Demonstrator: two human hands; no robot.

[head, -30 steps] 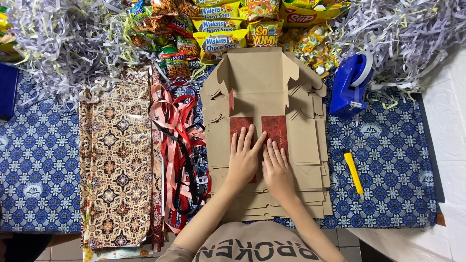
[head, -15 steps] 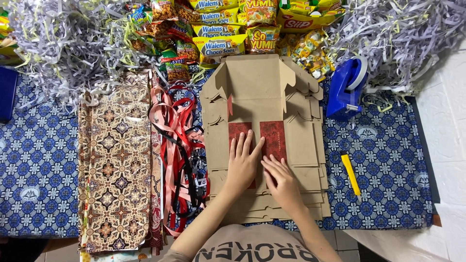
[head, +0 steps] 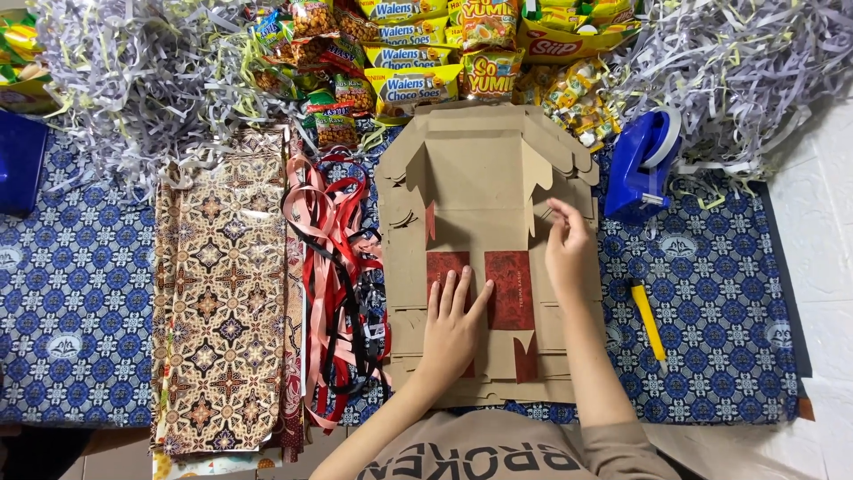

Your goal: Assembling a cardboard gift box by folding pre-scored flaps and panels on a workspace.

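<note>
A stack of flat brown cardboard box blanks with dark red printed panels lies in the middle of the blue patterned cloth. My left hand presses flat on the lower part of the top blank, fingers spread over the red panels. My right hand rests further up at the blank's right side flap, fingers curled at its edge.
Patterned brown batik sheets lie left, beside a tangle of red and black ribbons. Snack packets and shredded paper line the back. A blue tape dispenser and a yellow cutter sit right.
My right hand has left the red panels and moved up and right to the blank's side flap. My left hand has stayed pressing on the lower part.
</note>
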